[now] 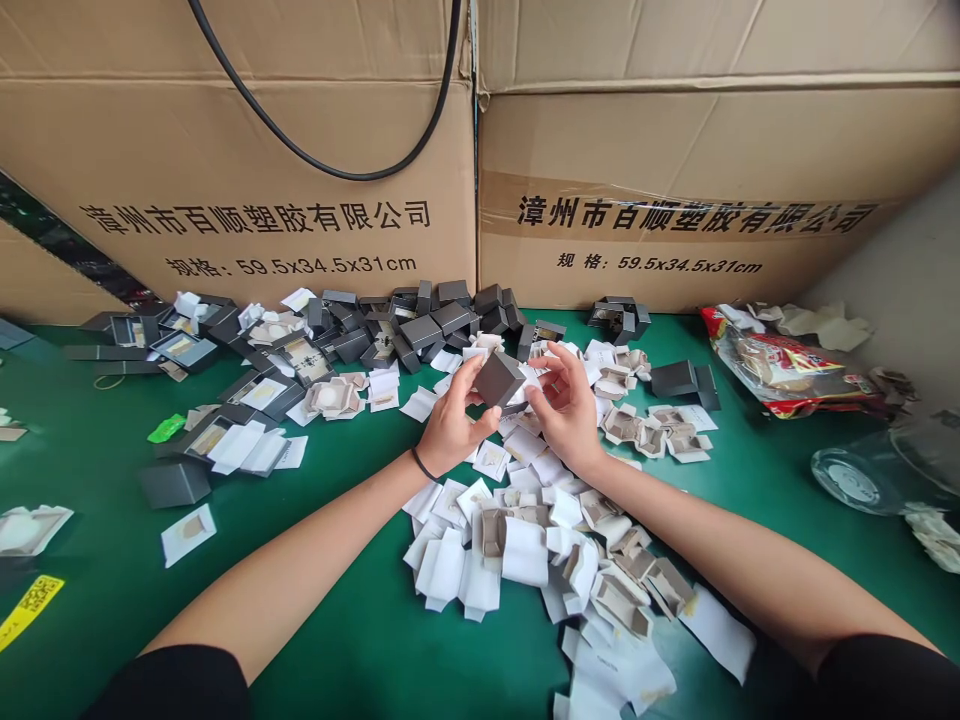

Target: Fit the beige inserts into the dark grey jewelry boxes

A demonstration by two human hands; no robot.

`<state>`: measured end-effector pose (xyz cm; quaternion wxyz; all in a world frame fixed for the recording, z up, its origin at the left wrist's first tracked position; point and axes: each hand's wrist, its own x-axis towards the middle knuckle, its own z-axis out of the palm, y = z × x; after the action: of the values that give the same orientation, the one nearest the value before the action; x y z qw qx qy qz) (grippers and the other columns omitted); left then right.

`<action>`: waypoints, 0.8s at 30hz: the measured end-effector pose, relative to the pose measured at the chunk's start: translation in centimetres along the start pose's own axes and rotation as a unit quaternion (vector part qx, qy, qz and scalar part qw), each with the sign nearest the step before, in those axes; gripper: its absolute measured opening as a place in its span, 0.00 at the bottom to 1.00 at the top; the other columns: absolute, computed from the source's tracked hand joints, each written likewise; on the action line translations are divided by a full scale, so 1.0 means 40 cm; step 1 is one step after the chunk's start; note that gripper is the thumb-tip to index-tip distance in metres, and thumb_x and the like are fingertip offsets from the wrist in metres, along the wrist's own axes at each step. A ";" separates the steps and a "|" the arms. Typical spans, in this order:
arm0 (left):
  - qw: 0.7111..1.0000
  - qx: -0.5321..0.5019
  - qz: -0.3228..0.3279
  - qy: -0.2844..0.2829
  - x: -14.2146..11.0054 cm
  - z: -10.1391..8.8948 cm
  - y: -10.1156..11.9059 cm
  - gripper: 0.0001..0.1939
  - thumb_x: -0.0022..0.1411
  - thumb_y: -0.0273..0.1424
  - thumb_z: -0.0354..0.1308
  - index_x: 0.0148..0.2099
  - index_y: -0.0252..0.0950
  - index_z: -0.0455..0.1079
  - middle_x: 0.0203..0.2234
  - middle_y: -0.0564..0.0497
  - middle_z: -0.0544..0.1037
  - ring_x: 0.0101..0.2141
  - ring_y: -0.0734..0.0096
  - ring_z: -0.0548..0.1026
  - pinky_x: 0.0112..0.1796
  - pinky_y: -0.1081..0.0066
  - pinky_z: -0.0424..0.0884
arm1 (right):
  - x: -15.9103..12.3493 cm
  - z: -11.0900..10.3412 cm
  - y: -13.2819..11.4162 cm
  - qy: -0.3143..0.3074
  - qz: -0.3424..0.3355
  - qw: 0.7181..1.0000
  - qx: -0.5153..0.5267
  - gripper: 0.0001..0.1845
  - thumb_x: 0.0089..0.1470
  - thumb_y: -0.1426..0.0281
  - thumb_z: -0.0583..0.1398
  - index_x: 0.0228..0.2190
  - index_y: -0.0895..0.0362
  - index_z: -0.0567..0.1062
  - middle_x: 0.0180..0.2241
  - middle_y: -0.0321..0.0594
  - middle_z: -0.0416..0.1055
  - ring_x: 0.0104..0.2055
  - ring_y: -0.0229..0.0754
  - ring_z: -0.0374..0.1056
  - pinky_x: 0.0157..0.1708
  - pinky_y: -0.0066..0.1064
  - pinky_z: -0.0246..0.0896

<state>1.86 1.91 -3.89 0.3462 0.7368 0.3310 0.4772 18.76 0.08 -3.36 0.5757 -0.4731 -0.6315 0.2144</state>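
My left hand (451, 422) is closed around a small dark grey box (498, 380), thumb below and fingers behind it. The box is tilted, one corner toward me. At its right side, my right hand (564, 412) has its thumb and fingers bent together beside a bit of white; what they pinch is partly hidden. Beneath both hands spreads a heap of white paper pieces and grey-brown card inserts (525, 550). Just behind lies a pile of similar dark grey boxes (427, 332), several of them opened.
Large cardboard cartons (300, 130) stand along the back, with a black cable (360, 178) hanging in front. On the green table (337, 620) are a red snack bag (787, 365), a clear glass jar (862, 480), a green wrapper (166, 428) and a yellow label (31, 608).
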 end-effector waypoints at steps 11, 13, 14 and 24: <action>0.969 -0.187 -0.129 0.101 0.035 -0.014 -0.007 0.22 0.61 0.40 0.44 0.56 0.40 0.56 0.48 0.45 0.69 0.45 0.64 0.70 0.44 0.65 0.69 | 0.021 -0.015 0.028 -0.055 -0.006 0.997 -0.049 0.14 0.53 0.72 0.51 0.42 0.54 0.67 0.39 0.41 0.68 0.35 0.41 0.64 0.33 0.33 0.64; 0.930 -0.302 -0.179 0.110 0.049 -0.016 0.001 0.16 0.61 0.39 0.43 0.48 0.39 0.61 0.36 0.49 0.72 0.36 0.69 0.72 0.40 0.65 0.70 | 0.016 -0.012 0.025 -0.121 -0.028 0.989 -0.074 0.15 0.52 0.73 0.52 0.42 0.54 0.68 0.37 0.40 0.69 0.32 0.40 0.64 0.32 0.33 0.64; 0.909 -0.351 -0.199 0.106 0.055 -0.018 0.008 0.14 0.61 0.40 0.42 0.42 0.39 0.62 0.30 0.51 0.70 0.32 0.70 0.71 0.39 0.65 0.71 | 0.013 -0.011 0.023 -0.144 -0.040 0.985 -0.086 0.15 0.52 0.74 0.52 0.42 0.54 0.68 0.38 0.40 0.70 0.33 0.40 0.64 0.32 0.33 0.64; 0.804 -0.507 -0.308 -0.028 0.061 -0.057 0.035 0.18 0.59 0.47 0.48 0.31 0.36 0.63 0.21 0.54 0.64 0.22 0.75 0.66 0.34 0.65 0.73 | 0.010 -0.002 0.026 -0.115 -0.064 0.987 -0.089 0.06 0.53 0.70 0.55 0.36 0.54 0.66 0.39 0.43 0.64 0.36 0.41 0.64 0.29 0.33 0.67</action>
<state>0.76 3.58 -0.89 0.8086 0.3287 0.2410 0.4243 19.25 0.87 -4.00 0.4676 -0.4535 -0.7388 0.1729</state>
